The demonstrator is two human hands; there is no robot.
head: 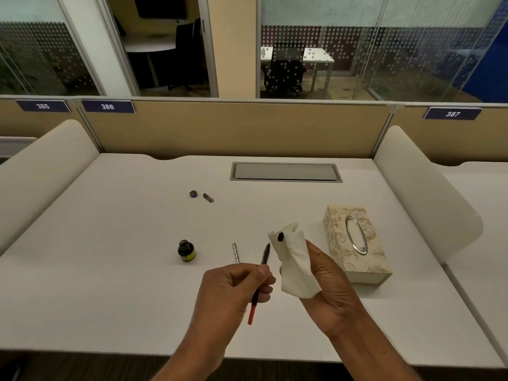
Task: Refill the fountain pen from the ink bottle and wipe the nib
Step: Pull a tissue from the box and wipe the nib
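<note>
Head view puts both of your hands low over the white desk (110, 243), and the coming wipe turns on the narrow gap between them. Your left hand (236, 287) pinches the fountain pen (255, 298) between thumb and curled fingers. The pen's long axis runs from its red end, nearest you, up and slightly rightward to the nib (266, 253). Your right hand (330, 287) grips a crumpled white tissue (295, 259), which carries a dark ink blot (280, 237) near its upper left edge. The nib sits just left of that tissue, near it but apart, so the tissue hand is the closer one to bring in; by my reading, the filling is done and the wiping is under way. The ink bottle (187, 251) stands open on the desk, well to the left of the pen. A patterned silver barrel (235, 253) lies between bottle and nib. The bottle cap (193, 193) and a small metal piece (208, 197) rest farther back, and the tissue box (354, 243) sits beside your right hand. The nib is blurred, so you cannot judge whether ink remains on it. Your fingers cover the pen's middle, the tissue hides most of your right fingers, and the bottle's ink level is unreadable.
</note>
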